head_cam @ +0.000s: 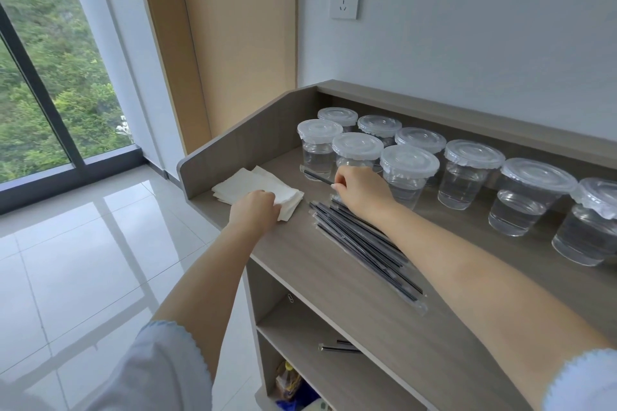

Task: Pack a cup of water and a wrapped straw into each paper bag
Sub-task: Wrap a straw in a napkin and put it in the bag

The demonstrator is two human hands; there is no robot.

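My right hand [359, 188] pinches 1 wrapped straw [319, 177] at its near end, so the black straw slants up and to the left in front of the cups, lifted off the counter [334, 274]. Just below my wrist lies the pile of wrapped straws [362, 245], black in clear sleeves, fanned along the wood toward me. My left hand [255, 210] has its fingers curled onto the near corner of the stack of white paper bags [257, 185], which lies flat at the left end of the counter, beside the raised side panel. Behind my right hand stand 9 clear cups of water [467, 173] with lids, 6 bunched in 2 rows at the left and 3 strung out to the right along the back ledge. On the shelf under the counter lie 2 more dark straws [339, 347], and lower down sits a packet I cannot make out.
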